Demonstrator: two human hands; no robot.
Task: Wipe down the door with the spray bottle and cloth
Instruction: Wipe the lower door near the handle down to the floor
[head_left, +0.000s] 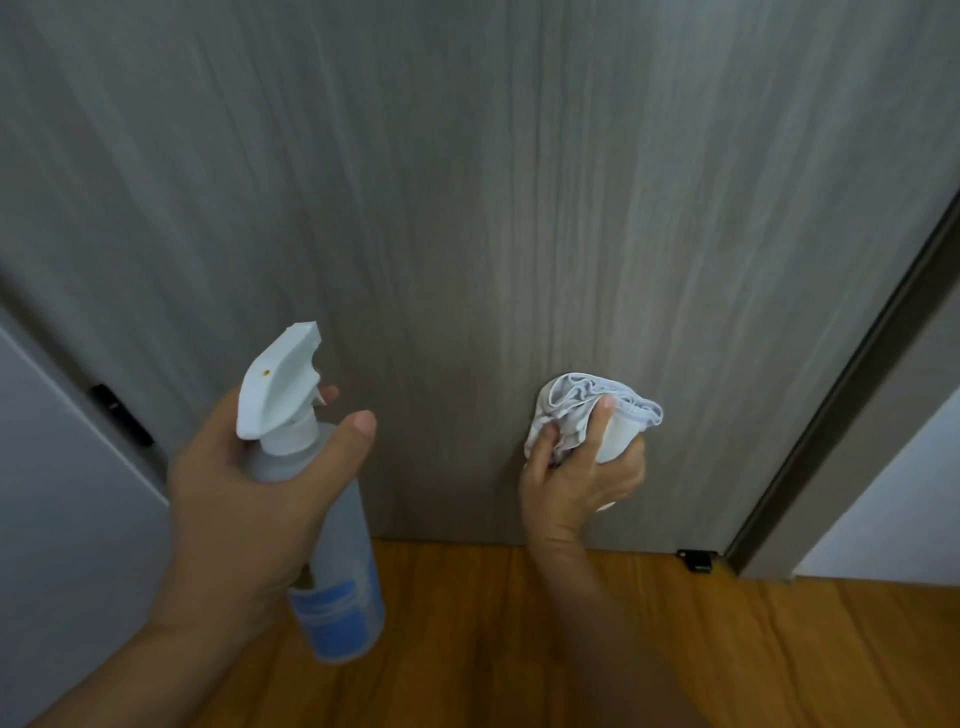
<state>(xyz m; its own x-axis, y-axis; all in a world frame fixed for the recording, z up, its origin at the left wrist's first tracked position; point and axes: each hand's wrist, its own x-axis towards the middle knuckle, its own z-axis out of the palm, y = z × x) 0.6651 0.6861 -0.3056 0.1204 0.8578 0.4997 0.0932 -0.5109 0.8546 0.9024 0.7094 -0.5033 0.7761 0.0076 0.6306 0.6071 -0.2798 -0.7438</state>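
Note:
A grey wood-grain door (467, 182) fills most of the head view. My left hand (244, 499) grips a spray bottle (337, 551) with a white trigger head and a blue label, its nozzle pointing at the door. A finger rests by the trigger. My right hand (576, 473) holds a bunched pale cloth (587, 405) pressed against the lower part of the door, a little above the floor.
A wooden floor (675, 649) runs along the door's bottom edge. A dark door frame (831, 395) stands at the right, with a small black fitting (698, 558) at its foot. A black hinge or latch (122, 413) sits on the door's left edge beside a pale wall (62, 519).

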